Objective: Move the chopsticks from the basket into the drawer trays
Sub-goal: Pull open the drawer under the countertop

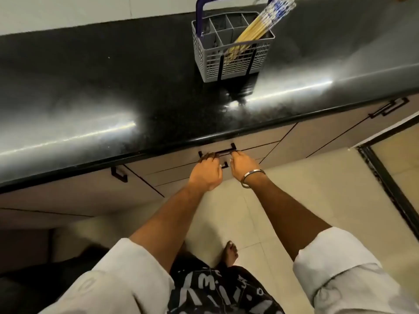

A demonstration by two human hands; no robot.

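Chopsticks (254, 30) lean bundled in the basket (233, 53) on the counter — light, stiff, slippery; I'd pinch mid-shaft. Both my left hand (206, 171) and right hand (243, 165) curl on the drawer handle (223, 151).

Glossy black countertop (113, 91), grey cutlery basket (233, 57) standing on it — chopsticks (256, 28) leaning inside
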